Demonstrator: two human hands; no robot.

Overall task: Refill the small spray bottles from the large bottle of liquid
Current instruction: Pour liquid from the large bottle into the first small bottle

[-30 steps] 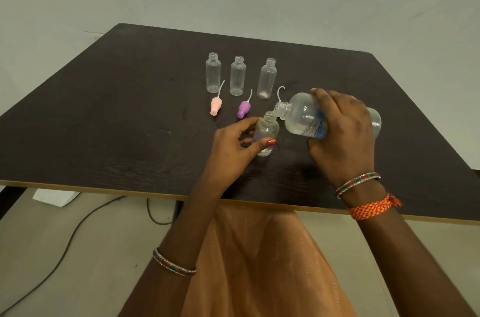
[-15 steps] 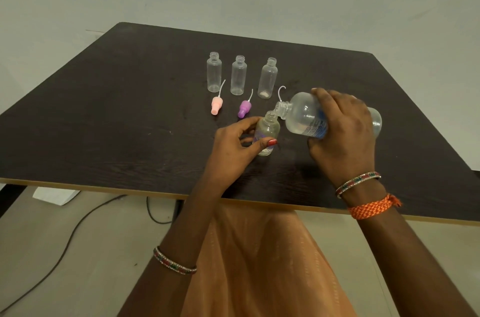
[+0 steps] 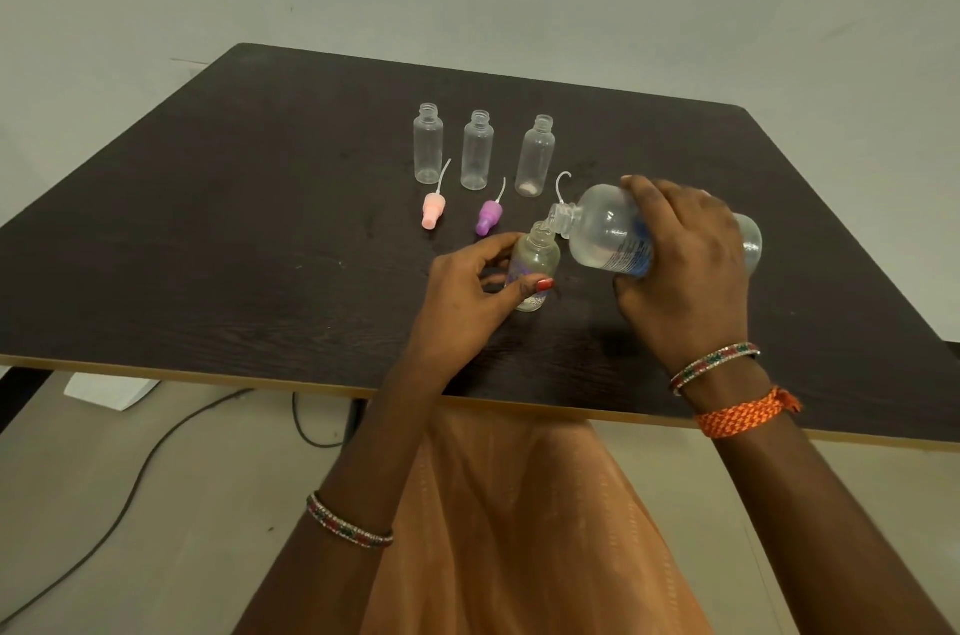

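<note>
My right hand (image 3: 685, 270) grips the large clear bottle (image 3: 608, 231), tipped on its side with its neck at the mouth of a small spray bottle (image 3: 535, 260). My left hand (image 3: 467, 291) holds that small bottle upright on the dark table (image 3: 234, 229), thumb and fingers round it. Three more small clear bottles stand uncapped in a row behind: left (image 3: 428, 143), middle (image 3: 477, 150), right (image 3: 535, 156). A pink spray cap (image 3: 432, 208) and a purple spray cap (image 3: 488, 216) lie on the table in front of them. A curved white tube (image 3: 561, 182) shows behind the large bottle's neck.
The table's light front edge (image 3: 208, 377) runs just before my lap. A black cable (image 3: 130, 483) trails on the floor at the left, beside a white object (image 3: 104, 390) under the table. A pale wall stands behind.
Almost nothing differs. Both hands keep their hold, and the large bottle stays tipped at the small bottle's mouth.
</note>
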